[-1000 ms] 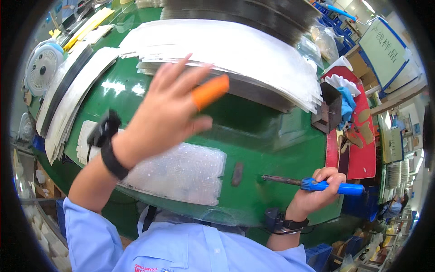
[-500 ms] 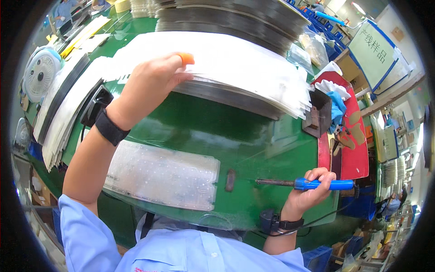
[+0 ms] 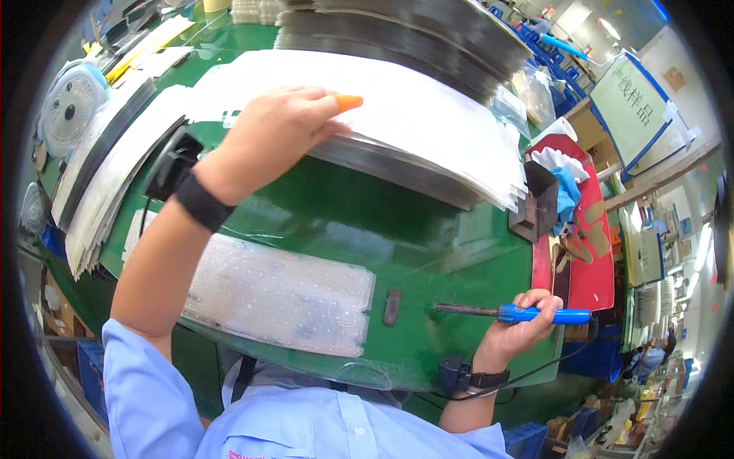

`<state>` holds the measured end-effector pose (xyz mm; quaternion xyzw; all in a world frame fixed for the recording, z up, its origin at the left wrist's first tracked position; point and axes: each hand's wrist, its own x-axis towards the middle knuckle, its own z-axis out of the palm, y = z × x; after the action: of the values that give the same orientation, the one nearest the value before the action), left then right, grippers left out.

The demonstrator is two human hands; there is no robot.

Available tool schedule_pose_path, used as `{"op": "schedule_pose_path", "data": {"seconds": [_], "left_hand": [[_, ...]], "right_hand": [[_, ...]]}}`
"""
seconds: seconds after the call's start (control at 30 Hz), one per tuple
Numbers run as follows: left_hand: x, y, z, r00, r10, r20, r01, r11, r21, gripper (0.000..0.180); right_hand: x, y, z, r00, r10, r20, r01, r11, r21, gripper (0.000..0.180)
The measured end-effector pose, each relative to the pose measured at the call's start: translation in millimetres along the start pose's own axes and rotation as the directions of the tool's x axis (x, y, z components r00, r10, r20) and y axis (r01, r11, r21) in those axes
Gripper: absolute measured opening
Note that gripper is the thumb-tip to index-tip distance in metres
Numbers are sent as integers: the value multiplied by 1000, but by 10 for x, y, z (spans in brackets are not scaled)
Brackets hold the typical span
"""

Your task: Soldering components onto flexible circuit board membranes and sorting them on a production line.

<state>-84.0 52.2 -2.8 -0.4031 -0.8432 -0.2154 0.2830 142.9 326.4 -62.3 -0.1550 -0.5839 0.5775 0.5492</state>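
Note:
My left hand (image 3: 287, 130) is at the near edge of a stack of white sheets (image 3: 413, 99). Its index finger, in an orange finger cot (image 3: 349, 102), stretches over the top sheet; the blurred thumb is apart from it, by the stack's edge. My right hand (image 3: 516, 333) is wrapped round the blue handle of a soldering iron (image 3: 569, 315), whose dark tip points left just over the green tabletop. A translucent panel (image 3: 283, 298) dotted with small spots lies nearest my body. Beside its right end is a small dark block (image 3: 391, 307).
Tall dark stacks (image 3: 397, 34) stand behind the white sheets. More sheets (image 3: 130, 172) and a fan (image 3: 73, 111) are at the left. A dark metal box (image 3: 535, 200) and blue cloth (image 3: 566, 191) sit by a red board (image 3: 592, 268) at right. A cord trails from the iron.
My left hand has moved right along the stack's edge, and its index finger has straightened from a bend. My right hand holds the soldering iron nearly still.

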Motion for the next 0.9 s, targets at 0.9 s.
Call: {"op": "schedule_pose_path", "data": {"seconds": [0.9], "left_hand": [[-1954, 959, -278, 870, 21, 493, 24, 996, -85, 73]], "right_hand": [[-394, -348, 605, 901, -179, 395, 231, 969, -89, 28]]}}
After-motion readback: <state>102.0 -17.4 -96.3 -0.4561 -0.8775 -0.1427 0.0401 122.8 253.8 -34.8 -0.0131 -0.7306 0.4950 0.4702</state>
